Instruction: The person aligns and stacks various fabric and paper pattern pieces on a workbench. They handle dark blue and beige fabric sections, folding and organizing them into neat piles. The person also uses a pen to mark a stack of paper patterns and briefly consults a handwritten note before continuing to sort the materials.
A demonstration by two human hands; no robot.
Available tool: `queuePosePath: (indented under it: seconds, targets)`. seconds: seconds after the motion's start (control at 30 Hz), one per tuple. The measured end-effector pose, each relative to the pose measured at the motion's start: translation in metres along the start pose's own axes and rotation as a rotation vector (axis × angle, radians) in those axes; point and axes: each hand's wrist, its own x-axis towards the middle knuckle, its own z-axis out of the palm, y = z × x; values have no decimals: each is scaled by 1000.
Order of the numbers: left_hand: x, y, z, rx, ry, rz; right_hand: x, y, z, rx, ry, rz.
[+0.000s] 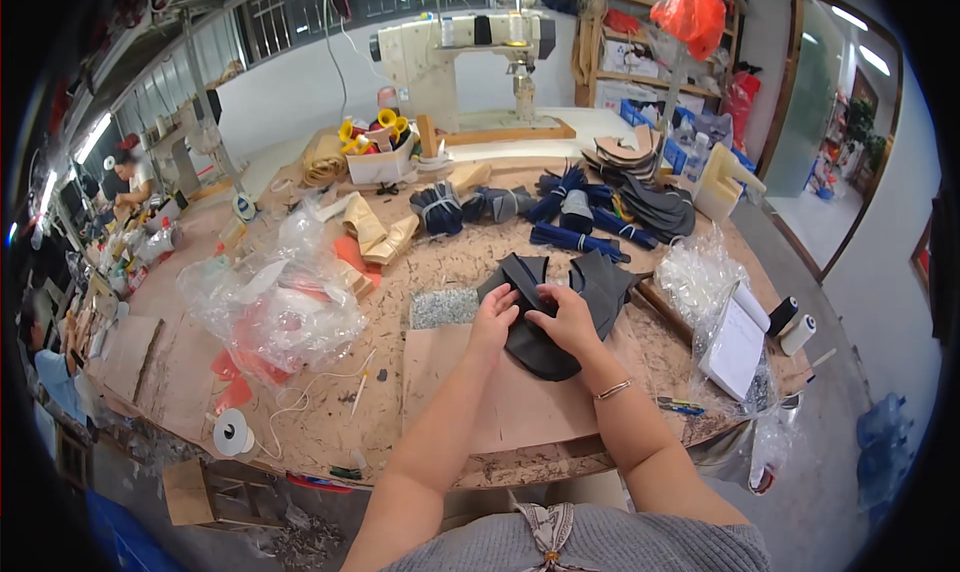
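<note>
In front of me lies a dark grey, curved piece that looks like a shoe upper (540,350), on a brown cardboard sheet (470,402). My left hand (493,322) has its fingers curled over the left edge of the piece, gripping it. On its other side my right hand (566,320), with a bracelet at the wrist, holds the piece between thumb and fingers. More dark grey pieces (604,284) lie just beyond my right hand, partly overlapped. A speckled grey slab (444,309) touches the far left of the cardboard.
Crumpled clear plastic (275,292) covers the left. Tied dark bundles (570,197) lie at the back, before a sewing machine (460,67). On the right are a notepad (735,342) and thread spools (797,335). A white spool (233,432) stands near the front left edge.
</note>
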Motion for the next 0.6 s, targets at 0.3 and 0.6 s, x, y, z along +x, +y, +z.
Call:
queuePosePath:
  seconds: [0.3, 0.6]
  targets:
    - [-1, 0, 4, 39, -2, 14, 3, -6, -2, 127, -30, 20]
    - [5, -8, 2, 200, 64, 60, -7, -3, 10, -206, -13, -252]
